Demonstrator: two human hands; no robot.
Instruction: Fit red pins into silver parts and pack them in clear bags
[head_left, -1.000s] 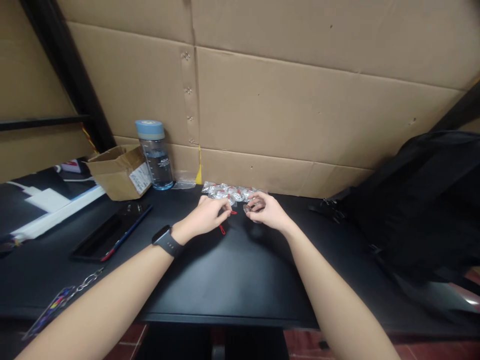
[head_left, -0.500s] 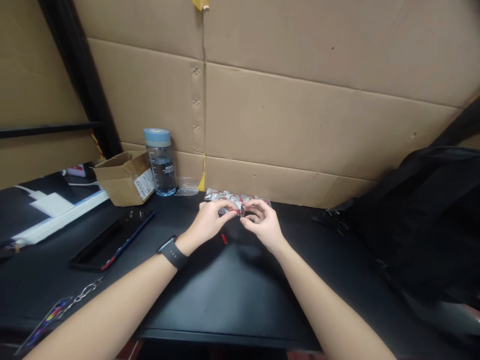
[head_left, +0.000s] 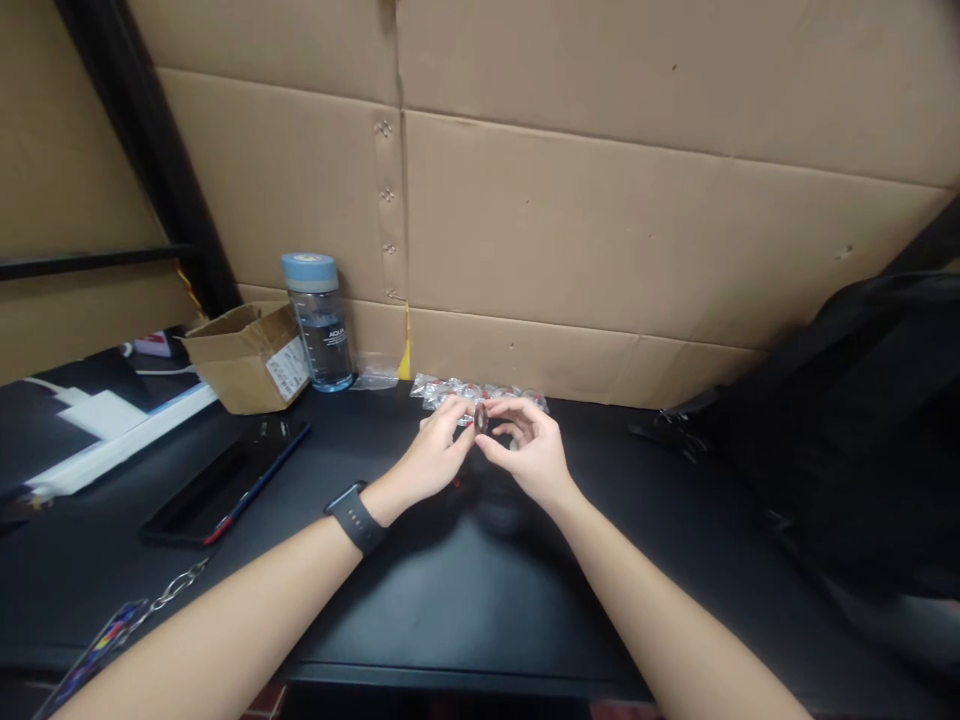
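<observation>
A small, dark, rounded flat piece (head_left: 481,418) stands on edge between my fingertips, too small to name. My left hand (head_left: 439,450), with a black watch (head_left: 355,517) on its wrist, pinches it from the left. From the other side my right hand (head_left: 529,450) grips it between thumb and fingers. A bit of red cord (head_left: 456,482) lies on the black table beside my left hand, mostly covered by it. Just behind the fingers are several shiny clear packets (head_left: 517,395) with red bits inside.
At the back left stand a water bottle (head_left: 321,325) with a blue lid and an open cardboard box (head_left: 244,360). A phone (head_left: 225,485) and a keychain (head_left: 112,635) lie left. A black bag (head_left: 847,430) fills the right. Cardboard wall (head_left: 562,250) closes the back.
My hands have come together, and the left has moved slightly right onto the dark piece. The piece has turned to show more of its face. My left hand now covers most of the red cord.
</observation>
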